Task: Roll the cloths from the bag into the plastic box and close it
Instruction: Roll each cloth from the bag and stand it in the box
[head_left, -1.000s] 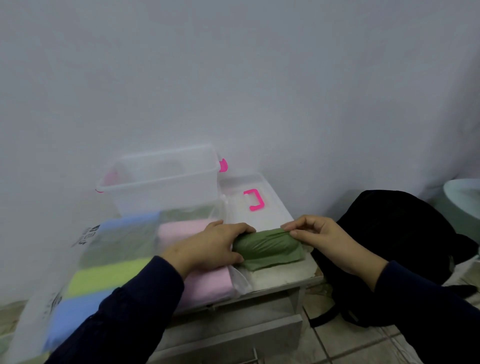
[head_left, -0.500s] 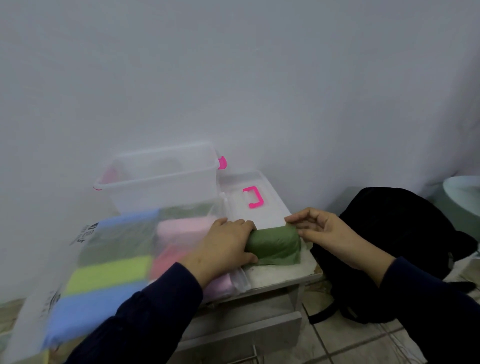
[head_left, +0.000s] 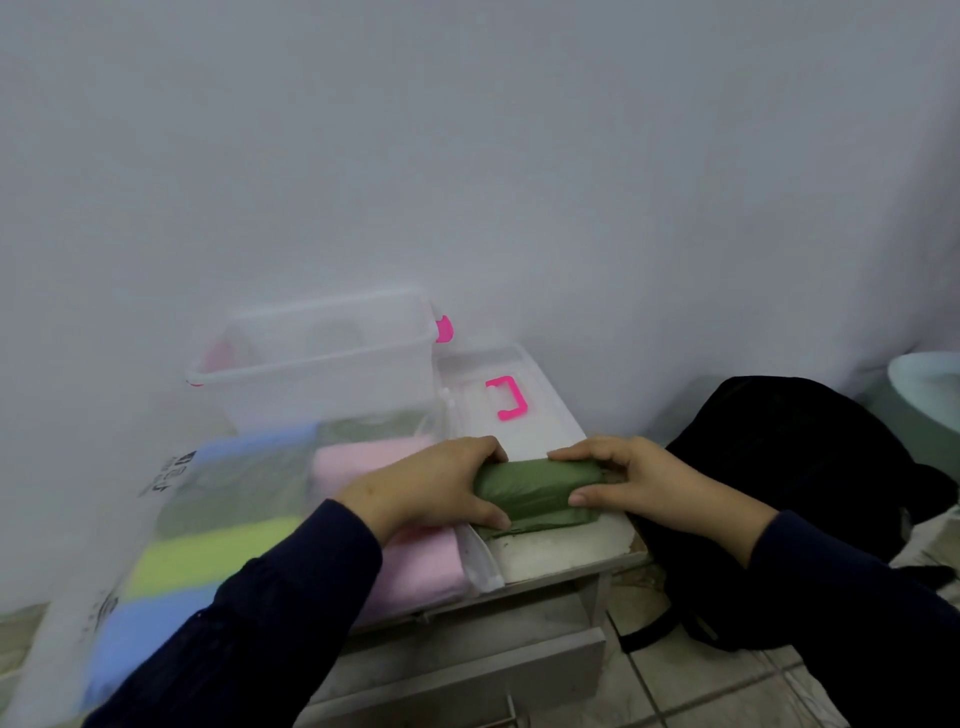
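Note:
A dark green cloth (head_left: 535, 491) lies rolled on the small white table (head_left: 561, 551), with a short flap still flat under it. My left hand (head_left: 431, 488) grips the roll's left end. Its right end is held by my right hand (head_left: 623, 480), fingers over the top and thumb at the front. Left of them lies a clear plastic bag (head_left: 171, 525) with folded pink, green, yellow and blue cloths inside. Behind it stands the open clear plastic box (head_left: 322, 364) with pink latches. Its lid (head_left: 498, 395), with a pink handle, lies flat beside it.
A black backpack (head_left: 795, 499) sits on the tiled floor right of the table. A pale basin rim (head_left: 930, 384) shows at the far right. The white wall stands close behind the box. A drawer front (head_left: 467, 670) juts out below the tabletop.
The green cloth has been rolled up tighter toward me. Both hands have closed in on its two ends, the right thumb now at the front of the roll.

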